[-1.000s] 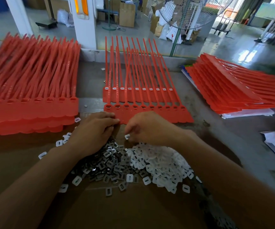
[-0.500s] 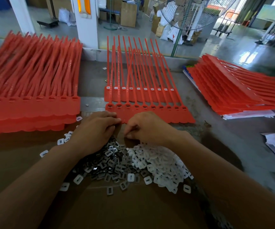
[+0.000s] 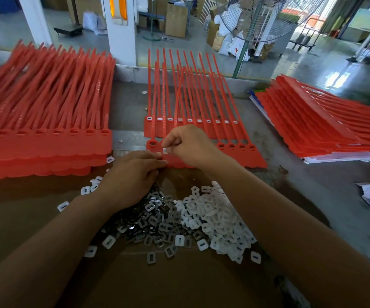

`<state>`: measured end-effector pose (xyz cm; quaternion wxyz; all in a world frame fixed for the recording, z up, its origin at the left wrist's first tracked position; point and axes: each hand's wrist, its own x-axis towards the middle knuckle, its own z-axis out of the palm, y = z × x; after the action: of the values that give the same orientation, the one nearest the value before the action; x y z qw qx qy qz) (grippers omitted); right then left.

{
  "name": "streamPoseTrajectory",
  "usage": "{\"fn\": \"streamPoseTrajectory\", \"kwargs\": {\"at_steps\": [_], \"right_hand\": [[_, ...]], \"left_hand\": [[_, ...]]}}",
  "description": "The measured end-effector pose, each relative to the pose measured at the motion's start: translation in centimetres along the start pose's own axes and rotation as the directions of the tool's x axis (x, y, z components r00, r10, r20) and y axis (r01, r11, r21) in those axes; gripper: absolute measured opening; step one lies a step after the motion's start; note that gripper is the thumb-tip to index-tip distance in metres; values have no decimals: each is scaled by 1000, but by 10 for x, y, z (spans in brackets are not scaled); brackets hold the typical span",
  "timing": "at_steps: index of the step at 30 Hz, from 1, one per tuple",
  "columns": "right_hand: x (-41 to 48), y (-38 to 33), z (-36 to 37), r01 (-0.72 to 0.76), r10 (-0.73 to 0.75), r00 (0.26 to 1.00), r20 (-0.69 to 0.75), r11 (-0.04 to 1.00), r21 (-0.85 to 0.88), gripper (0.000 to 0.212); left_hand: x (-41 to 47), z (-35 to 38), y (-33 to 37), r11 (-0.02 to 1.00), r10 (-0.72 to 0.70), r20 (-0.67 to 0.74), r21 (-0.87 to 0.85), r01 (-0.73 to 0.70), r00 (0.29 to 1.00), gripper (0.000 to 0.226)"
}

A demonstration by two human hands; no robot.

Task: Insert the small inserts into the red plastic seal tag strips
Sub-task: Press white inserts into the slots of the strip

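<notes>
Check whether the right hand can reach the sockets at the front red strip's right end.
Probably yes: the right hand, pinching a white insert, is just left of those sockets, and nothing covers them.

Factory packing floor, stacks of red seal strips (image 3: 44, 121), industrial pedestal fan (image 3: 266, 16), cardboard boxes (image 3: 176, 20), polished concrete
</notes>
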<state>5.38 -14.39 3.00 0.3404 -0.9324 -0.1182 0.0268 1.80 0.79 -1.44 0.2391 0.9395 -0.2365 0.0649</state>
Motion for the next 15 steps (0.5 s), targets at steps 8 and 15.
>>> {"fn": "streamPoseTrajectory", "kwargs": {"at_steps": [8, 15], "right_hand": [[31, -8, 21, 15, -17, 998, -61, 1000, -26, 15], [40, -4, 30, -59, 58, 997, -49, 998, -19, 12]], "left_hand": [[0, 0, -1, 999, 9, 9, 41, -9, 1000, 35], [-1, 0, -1, 999, 6, 17, 36, -6, 1000, 36]]}}
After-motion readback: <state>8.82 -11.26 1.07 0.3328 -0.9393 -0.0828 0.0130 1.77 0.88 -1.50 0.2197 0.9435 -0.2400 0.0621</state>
